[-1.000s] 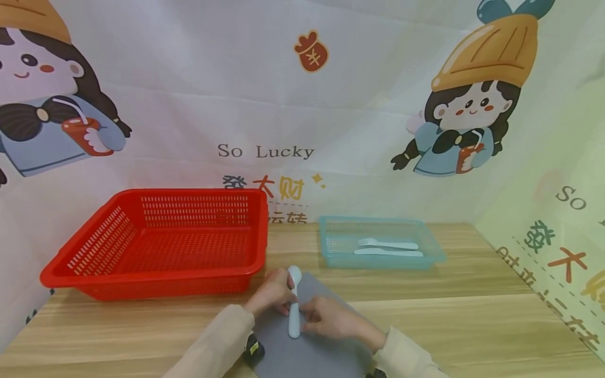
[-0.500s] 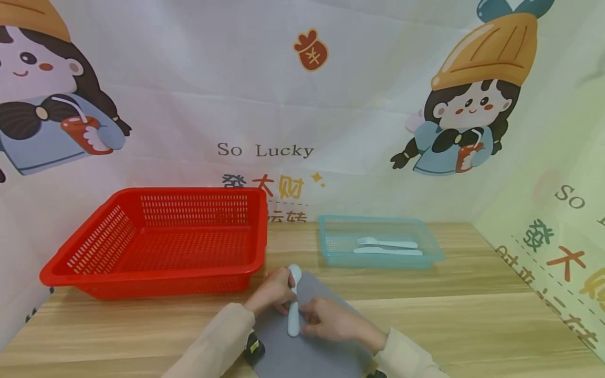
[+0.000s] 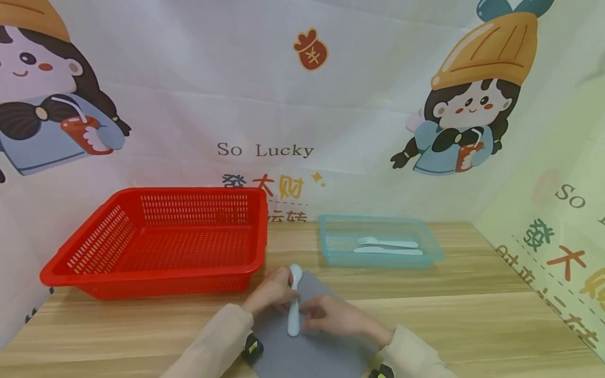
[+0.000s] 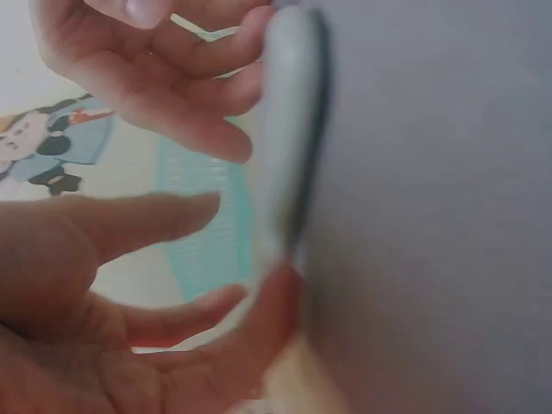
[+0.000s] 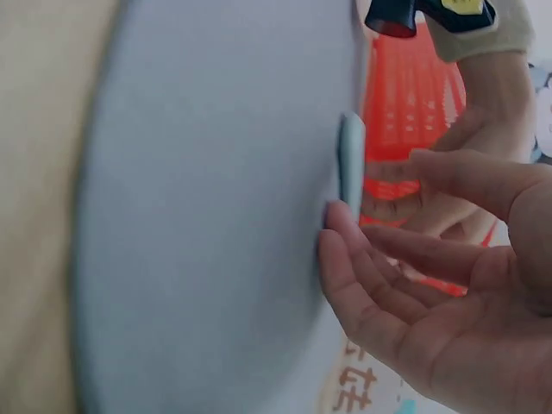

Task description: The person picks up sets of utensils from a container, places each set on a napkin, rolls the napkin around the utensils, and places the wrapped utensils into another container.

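Observation:
A pale blue spoon (image 3: 293,317) lies on a grey mat (image 3: 302,362) in the head view, its bowl pointing toward the back. My left hand (image 3: 271,290) is at the spoon's left side, one finger reaching across the narrow part of the handle. In the left wrist view, that finger overlaps the spoon (image 4: 289,121), while the thumb stands apart from it. Beside the right edge of the handle is my right hand (image 3: 333,315), fingers loosely bent. The right wrist view has its fingertips (image 5: 335,246) right at the spoon, with the thumb spread away from them.
A large red basket (image 3: 165,278) stands at the left. Toward the back right, a light blue tray (image 3: 340,260) holds a fork (image 3: 392,244) and a knife (image 3: 387,251). A printed cloth (image 3: 368,105) hangs behind the wooden table (image 3: 449,325).
My right hand has shifted slightly, its wrist and sleeve moving a little to the right. The left hand and the spoon stay in nearly the same place.

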Demonstrator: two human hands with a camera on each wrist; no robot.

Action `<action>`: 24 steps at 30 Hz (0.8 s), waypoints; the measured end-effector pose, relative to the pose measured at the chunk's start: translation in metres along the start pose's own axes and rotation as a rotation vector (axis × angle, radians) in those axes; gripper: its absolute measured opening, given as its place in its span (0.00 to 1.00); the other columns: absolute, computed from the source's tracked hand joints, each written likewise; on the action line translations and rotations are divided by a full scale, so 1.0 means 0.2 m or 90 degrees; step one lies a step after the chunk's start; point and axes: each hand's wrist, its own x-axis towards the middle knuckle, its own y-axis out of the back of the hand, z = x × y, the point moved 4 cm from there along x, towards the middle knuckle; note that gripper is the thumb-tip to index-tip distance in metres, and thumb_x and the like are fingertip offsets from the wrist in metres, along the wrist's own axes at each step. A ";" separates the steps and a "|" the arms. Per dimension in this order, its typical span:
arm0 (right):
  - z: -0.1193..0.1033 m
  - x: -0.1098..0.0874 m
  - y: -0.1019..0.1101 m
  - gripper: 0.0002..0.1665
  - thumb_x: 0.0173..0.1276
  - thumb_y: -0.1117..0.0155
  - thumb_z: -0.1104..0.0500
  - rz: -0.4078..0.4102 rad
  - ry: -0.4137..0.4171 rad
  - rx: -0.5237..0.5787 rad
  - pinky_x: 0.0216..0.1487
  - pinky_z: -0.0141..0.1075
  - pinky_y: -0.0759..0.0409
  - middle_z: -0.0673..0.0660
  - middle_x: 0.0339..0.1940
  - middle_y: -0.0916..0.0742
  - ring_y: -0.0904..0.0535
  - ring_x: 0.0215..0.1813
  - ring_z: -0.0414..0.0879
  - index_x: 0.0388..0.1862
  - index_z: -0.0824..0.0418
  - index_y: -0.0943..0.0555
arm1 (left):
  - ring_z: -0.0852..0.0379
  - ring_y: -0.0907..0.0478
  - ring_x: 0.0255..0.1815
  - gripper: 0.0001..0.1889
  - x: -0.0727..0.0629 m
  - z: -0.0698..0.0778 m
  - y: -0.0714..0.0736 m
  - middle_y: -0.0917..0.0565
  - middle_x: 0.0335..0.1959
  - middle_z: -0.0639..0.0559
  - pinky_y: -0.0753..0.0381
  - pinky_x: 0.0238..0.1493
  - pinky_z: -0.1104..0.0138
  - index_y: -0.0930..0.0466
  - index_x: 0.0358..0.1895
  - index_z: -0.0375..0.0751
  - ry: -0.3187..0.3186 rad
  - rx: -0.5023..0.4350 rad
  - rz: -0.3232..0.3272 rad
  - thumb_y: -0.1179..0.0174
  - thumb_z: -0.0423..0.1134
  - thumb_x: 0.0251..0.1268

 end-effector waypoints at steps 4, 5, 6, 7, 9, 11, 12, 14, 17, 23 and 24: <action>0.00 -0.03 0.05 0.20 0.62 0.44 0.61 -0.020 0.017 -0.031 0.35 0.25 0.26 0.53 0.32 0.16 0.25 0.32 0.33 0.50 0.72 0.27 | 0.57 0.33 0.19 0.12 -0.01 0.06 0.03 0.30 0.17 0.51 0.33 0.20 0.71 0.28 0.25 0.32 -0.069 0.108 0.014 0.34 0.35 0.44; 0.00 -0.04 0.07 0.20 0.62 0.45 0.61 -0.025 0.021 -0.037 0.37 0.25 0.26 0.54 0.34 0.16 0.23 0.34 0.34 0.51 0.73 0.28 | 0.56 0.34 0.21 0.12 -0.01 0.07 0.04 0.29 0.19 0.51 0.34 0.22 0.70 0.27 0.27 0.33 -0.081 0.128 0.010 0.34 0.36 0.45; 0.00 -0.05 0.09 0.22 0.63 0.45 0.61 -0.026 0.020 -0.040 0.38 0.25 0.26 0.55 0.36 0.16 0.22 0.36 0.36 0.52 0.73 0.29 | 0.56 0.33 0.22 0.12 -0.01 0.09 0.05 0.27 0.20 0.50 0.33 0.23 0.69 0.26 0.29 0.33 -0.091 0.131 0.001 0.34 0.37 0.45; 0.00 -0.06 0.11 0.22 0.63 0.46 0.61 -0.026 0.023 -0.042 0.39 0.26 0.26 0.56 0.37 0.16 0.22 0.38 0.39 0.52 0.74 0.29 | 0.55 0.31 0.25 0.13 0.00 0.11 0.05 0.25 0.23 0.48 0.31 0.26 0.68 0.26 0.31 0.32 -0.103 0.130 -0.010 0.35 0.37 0.47; 0.00 -0.07 0.15 0.21 0.64 0.47 0.61 -0.015 0.025 -0.039 0.41 0.27 0.26 0.58 0.39 0.17 0.21 0.41 0.43 0.52 0.74 0.29 | 0.53 0.27 0.30 0.14 0.01 0.14 0.05 0.22 0.29 0.45 0.27 0.31 0.65 0.25 0.36 0.32 -0.130 0.116 -0.034 0.37 0.39 0.50; 0.00 -0.09 0.20 0.21 0.64 0.47 0.62 0.010 0.039 -0.033 0.42 0.28 0.25 0.61 0.41 0.17 0.21 0.43 0.47 0.52 0.75 0.30 | 0.50 0.25 0.36 0.15 0.03 0.18 0.05 0.21 0.35 0.42 0.25 0.36 0.62 0.25 0.40 0.32 -0.164 0.091 -0.051 0.39 0.40 0.53; 0.00 -0.09 0.23 0.21 0.64 0.48 0.63 0.028 0.045 -0.027 0.42 0.29 0.25 0.62 0.40 0.17 0.21 0.42 0.49 0.53 0.74 0.29 | 0.49 0.25 0.38 0.16 0.04 0.19 0.05 0.21 0.37 0.41 0.24 0.38 0.61 0.26 0.41 0.32 -0.176 0.072 -0.057 0.40 0.41 0.55; 0.01 -0.10 0.28 0.20 0.64 0.48 0.64 0.066 0.060 -0.017 0.41 0.29 0.24 0.64 0.40 0.18 0.21 0.41 0.51 0.52 0.74 0.29 | 0.49 0.24 0.40 0.16 0.06 0.23 0.05 0.21 0.38 0.41 0.24 0.40 0.61 0.27 0.43 0.32 -0.203 0.037 -0.052 0.42 0.41 0.57; 0.01 -0.11 0.36 0.17 0.64 0.48 0.65 0.127 0.075 -0.017 0.39 0.30 0.23 0.65 0.39 0.17 0.19 0.39 0.51 0.50 0.73 0.27 | 0.49 0.24 0.41 0.15 0.09 0.28 0.05 0.21 0.39 0.42 0.23 0.41 0.61 0.29 0.46 0.30 -0.249 -0.011 -0.024 0.44 0.38 0.60; 0.02 -0.14 0.49 0.14 0.65 0.47 0.62 0.216 0.048 -0.076 0.40 0.35 0.22 0.61 0.38 0.16 0.19 0.40 0.50 0.46 0.69 0.24 | 0.48 0.22 0.42 0.11 0.14 0.37 0.06 0.19 0.39 0.41 0.24 0.44 0.57 0.28 0.46 0.31 -0.308 -0.069 0.039 0.48 0.33 0.62; 0.03 -0.14 0.50 0.14 0.65 0.47 0.62 0.223 0.040 -0.091 0.40 0.36 0.21 0.60 0.39 0.16 0.19 0.40 0.50 0.46 0.68 0.23 | 0.48 0.22 0.42 0.11 0.15 0.38 0.06 0.19 0.38 0.41 0.25 0.45 0.56 0.27 0.46 0.32 -0.309 -0.072 0.043 0.48 0.33 0.62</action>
